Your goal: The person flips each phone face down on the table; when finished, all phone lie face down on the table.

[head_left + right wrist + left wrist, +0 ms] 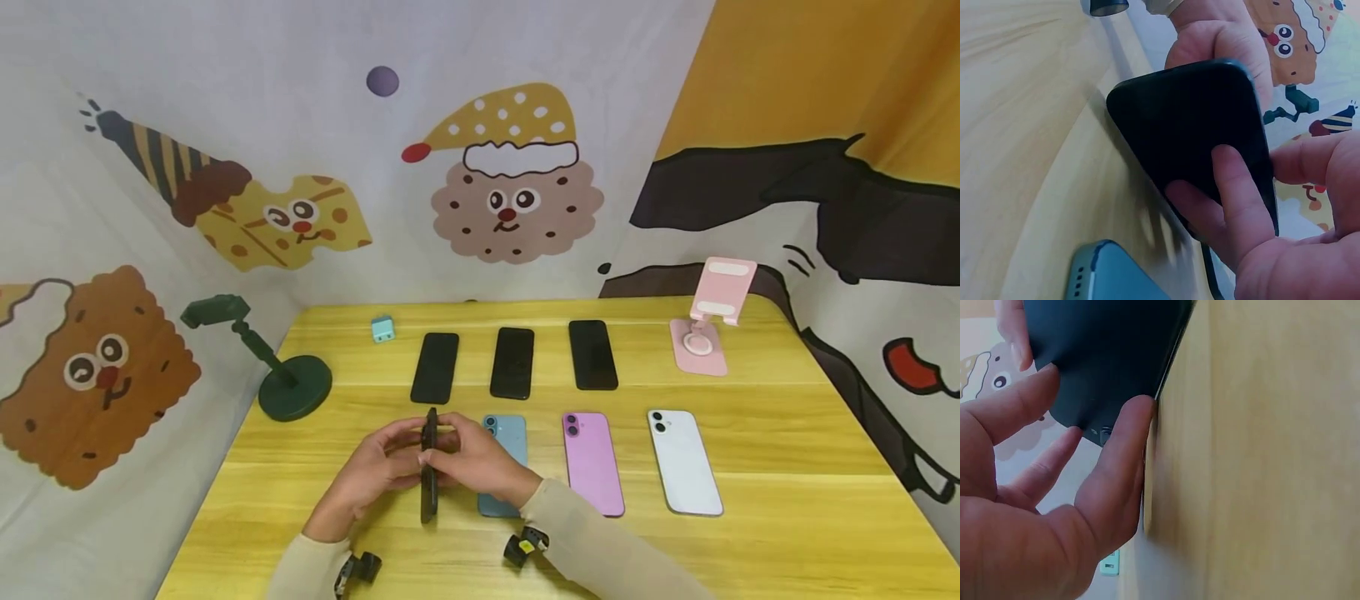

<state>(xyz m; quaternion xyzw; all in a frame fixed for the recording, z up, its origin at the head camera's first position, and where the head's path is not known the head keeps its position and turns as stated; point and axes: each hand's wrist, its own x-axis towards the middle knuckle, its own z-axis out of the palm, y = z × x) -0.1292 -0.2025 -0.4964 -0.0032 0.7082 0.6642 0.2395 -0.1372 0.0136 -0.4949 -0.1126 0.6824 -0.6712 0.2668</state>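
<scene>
A black smartphone stands edge-on in the head view, held between both hands just over the table. My left hand grips it from the left, fingertips against its dark flat side in the left wrist view. From the right, my right hand grips the same smartphone, with fingertips on its dark face and another digit at its edge. Part of a light blue smartphone, camera side up, lies beneath the right hand and is partly covered by it.
A pink smartphone and a white smartphone lie to the right. Behind are three black smartphones in a row. A green stand, a light blue charger plug and a pink stand stand farther back.
</scene>
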